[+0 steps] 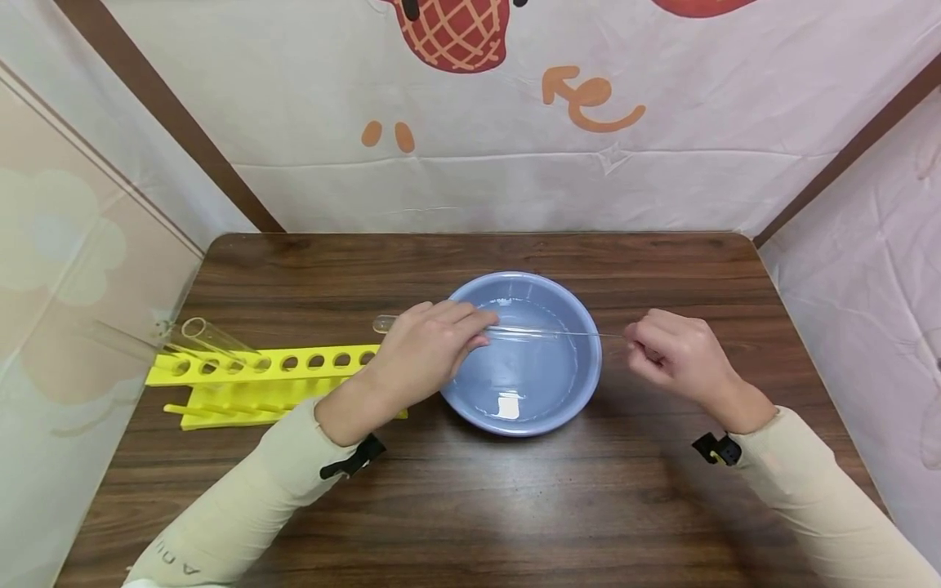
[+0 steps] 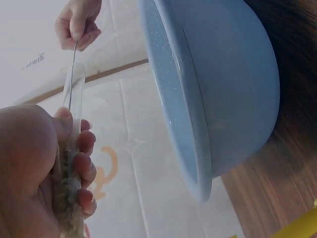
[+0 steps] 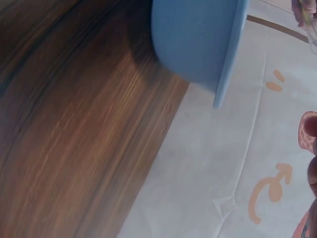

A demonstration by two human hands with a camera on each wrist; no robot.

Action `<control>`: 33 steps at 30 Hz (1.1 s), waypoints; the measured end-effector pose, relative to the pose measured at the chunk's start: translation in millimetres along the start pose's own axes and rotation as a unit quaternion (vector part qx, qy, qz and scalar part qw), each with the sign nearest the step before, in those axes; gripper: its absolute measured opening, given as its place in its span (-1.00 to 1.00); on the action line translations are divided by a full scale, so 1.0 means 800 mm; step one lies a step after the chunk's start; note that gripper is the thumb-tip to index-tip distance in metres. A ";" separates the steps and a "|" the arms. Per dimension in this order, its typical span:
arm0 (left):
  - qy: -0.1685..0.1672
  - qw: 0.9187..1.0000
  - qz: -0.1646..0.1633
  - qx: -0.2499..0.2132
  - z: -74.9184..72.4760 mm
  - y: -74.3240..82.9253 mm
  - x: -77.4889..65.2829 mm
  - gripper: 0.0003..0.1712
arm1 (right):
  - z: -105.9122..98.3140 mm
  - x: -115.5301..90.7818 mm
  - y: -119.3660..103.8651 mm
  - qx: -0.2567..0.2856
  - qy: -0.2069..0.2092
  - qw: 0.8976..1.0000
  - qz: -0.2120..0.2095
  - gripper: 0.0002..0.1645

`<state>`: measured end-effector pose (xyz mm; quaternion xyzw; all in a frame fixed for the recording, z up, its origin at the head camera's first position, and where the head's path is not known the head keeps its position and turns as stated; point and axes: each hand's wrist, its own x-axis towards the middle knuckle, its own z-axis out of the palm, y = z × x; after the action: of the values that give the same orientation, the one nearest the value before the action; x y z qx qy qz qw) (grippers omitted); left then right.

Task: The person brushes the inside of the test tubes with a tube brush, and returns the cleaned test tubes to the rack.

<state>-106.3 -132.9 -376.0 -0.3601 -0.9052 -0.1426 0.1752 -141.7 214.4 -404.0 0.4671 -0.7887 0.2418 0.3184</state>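
My left hand [image 1: 430, 347] grips a clear glass test tube [image 1: 515, 331] and holds it level above a blue basin [image 1: 594, 384] with water in it. A thin wire [image 1: 599, 334] runs out of the tube's mouth to my right hand [image 1: 638, 347], which pinches its end just right of the basin. In the left wrist view the fingers of my left hand [image 2: 34, 168] curl round the tube [image 2: 74, 94]. Brush bristles [image 2: 67, 188] show inside it, and the wire [image 2: 73, 64] leads up to my right hand [image 2: 77, 22]. The right wrist view shows only the basin's outer wall [image 3: 198, 34] and fingertips [image 3: 311, 129] at the edge.
A yellow test tube rack [image 1: 272, 363] lies left of the basin on the brown wooden table [image 1: 515, 506]. More glass tubes [image 1: 209, 335] lean in the rack's left end. Cloth walls close in the table at the back and on both sides.
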 end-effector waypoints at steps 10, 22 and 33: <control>0.010 1.000 -0.007 -0.002 -0.004 -0.003 -0.004 -0.70 | -0.015 0.000 0.003 -0.059 0.032 0.996 -0.064 -0.69; -0.018 0.999 -0.035 0.004 -0.012 -0.006 -0.007 -0.66 | -0.030 0.001 0.005 -0.088 0.060 0.990 -0.089 -0.70; -0.019 0.999 -0.039 0.006 -0.015 -0.009 -0.008 -0.66 | -0.044 -0.010 0.014 -0.111 0.069 0.987 -0.089 -0.69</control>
<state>-104.1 -146.2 -369.2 -0.3259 -0.9225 -0.1375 0.1547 -138.8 247.8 -386.6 0.4792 -0.7421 0.1549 0.4424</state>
